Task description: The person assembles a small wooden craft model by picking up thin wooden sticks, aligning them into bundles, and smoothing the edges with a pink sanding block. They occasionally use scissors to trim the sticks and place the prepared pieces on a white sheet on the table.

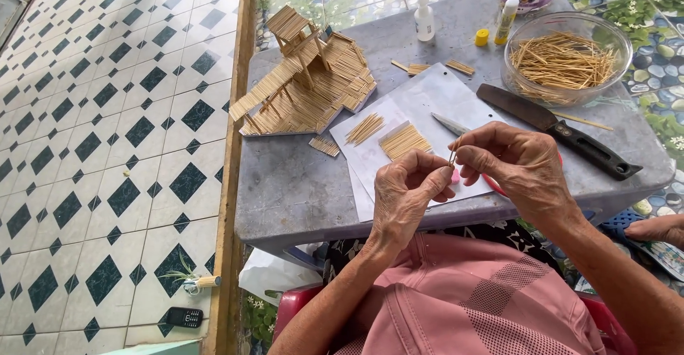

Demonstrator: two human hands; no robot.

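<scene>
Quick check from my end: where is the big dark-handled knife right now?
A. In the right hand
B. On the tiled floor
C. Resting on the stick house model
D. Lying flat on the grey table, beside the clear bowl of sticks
D. The knife lies flat on the grey table, just in front of the clear bowl, while the left hand and right hand pinch a small stick between them.

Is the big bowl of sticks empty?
No, the clear bowl at the table's far right is full of thin wooden sticks.
</scene>
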